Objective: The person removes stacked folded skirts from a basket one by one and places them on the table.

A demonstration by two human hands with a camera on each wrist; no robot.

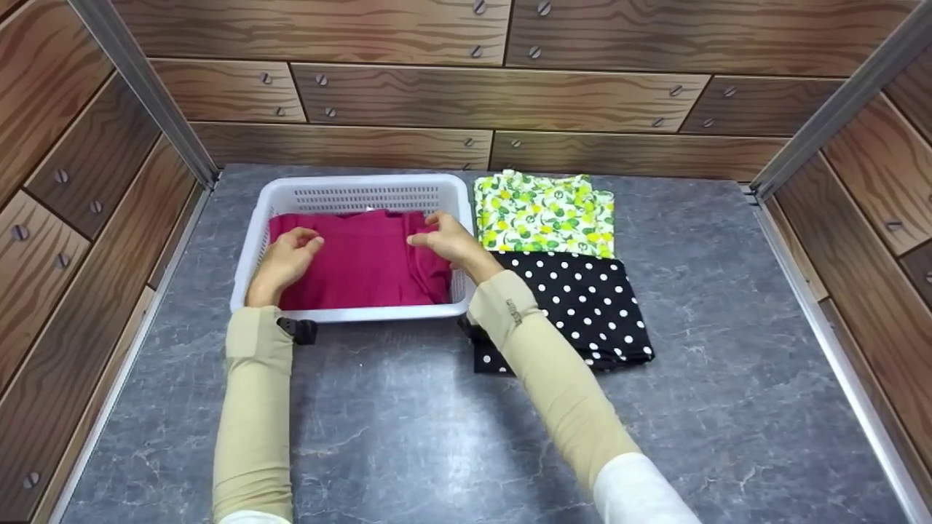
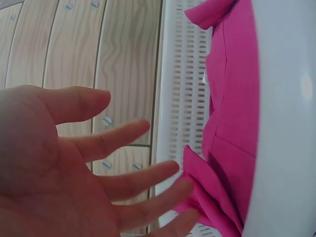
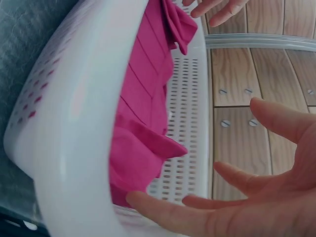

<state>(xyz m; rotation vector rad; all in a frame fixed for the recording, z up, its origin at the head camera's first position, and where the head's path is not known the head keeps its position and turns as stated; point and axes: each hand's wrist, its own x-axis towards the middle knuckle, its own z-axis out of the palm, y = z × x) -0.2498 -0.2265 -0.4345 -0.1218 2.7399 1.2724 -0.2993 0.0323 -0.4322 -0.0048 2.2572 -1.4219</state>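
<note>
A folded magenta cloth garment (image 1: pixel 357 262) lies inside a white plastic basket (image 1: pixel 349 314) with slotted walls. Over the basket's left side is my left hand (image 1: pixel 285 260), its fingers spread and loosely bent in the left wrist view, with nothing between them. My right hand (image 1: pixel 450 241) is at the basket's right side, above the garment's right edge. In the right wrist view its fingers (image 3: pixel 168 212) are spread and hold nothing; whether a fingertip touches the cloth I cannot tell. Raised flaps of the garment (image 3: pixel 143 143) stand up at its ends.
Right of the basket lies a folded cloth with a lemon-and-leaf print (image 1: pixel 546 215). In front of it is a folded black cloth with white dots (image 1: pixel 582 306), partly behind my right forearm. Wood-patterned walls (image 1: pixel 408 94) enclose the grey marbled table (image 1: pixel 393 437) at the back and sides.
</note>
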